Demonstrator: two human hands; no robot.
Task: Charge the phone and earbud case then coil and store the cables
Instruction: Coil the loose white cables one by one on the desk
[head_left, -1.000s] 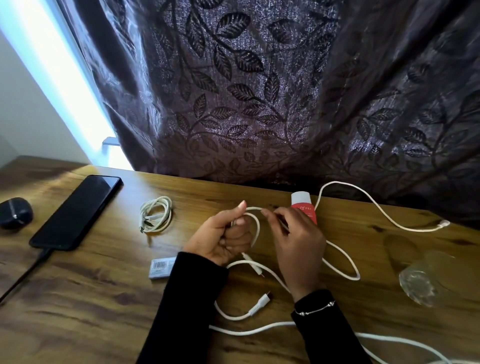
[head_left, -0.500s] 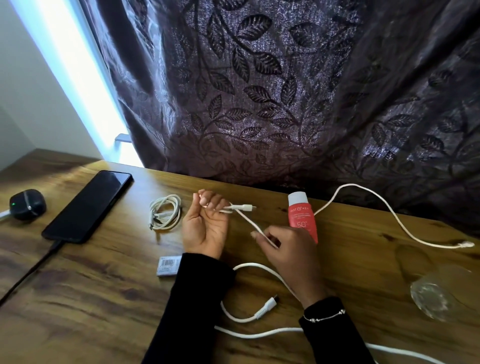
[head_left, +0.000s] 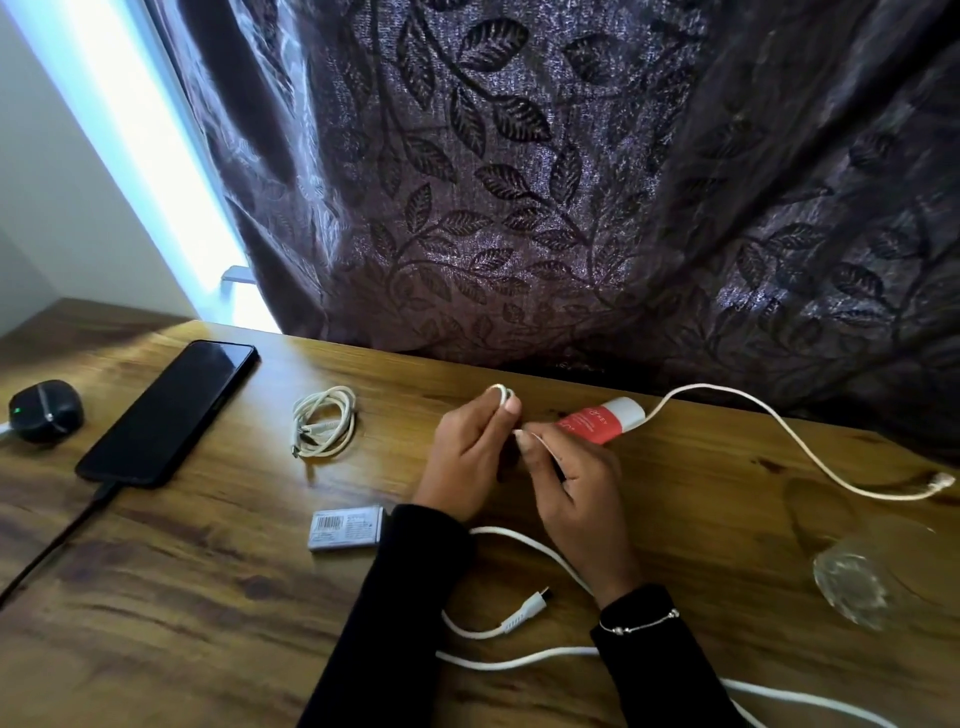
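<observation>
Near the centre of the frame the left hand (head_left: 470, 457) is curled narrowly around a small loop of thin white cable (head_left: 501, 393), whose bend peeps out above its fingertips, so the loop is pinned where the next turn can be laid on it. The right hand (head_left: 576, 483), just beside and touching it, pinches the same cable between thumb and forefinger, apparently feeding slack into the coil. Below the wrists, towards the lower middle, a thicker white charging cable (head_left: 524, 540) curves loose across the wooden desk (head_left: 208, 597), its plug (head_left: 524, 613) lying free; whether it joins the strand in the hands cannot be told, since the palms hide the link. Another white lead (head_left: 779, 431) sweeps to the right edge. At the centre left lies a cream cable already wound into a coil (head_left: 324, 426), probably set aside finished. At the far left the black smartphone (head_left: 169, 410) lies face up with a dark cord (head_left: 57, 540) plugged into its lower end, and the rounded black earbud case (head_left: 45, 410) beside it shows a small green light, so charging seems under way. A red and white tube (head_left: 602, 421) lies behind the hands, a small grey box (head_left: 347, 527) in front of the left sleeve, and a clear glass (head_left: 852, 577) stands at the right. Coiling looks partly done; storing remains.
</observation>
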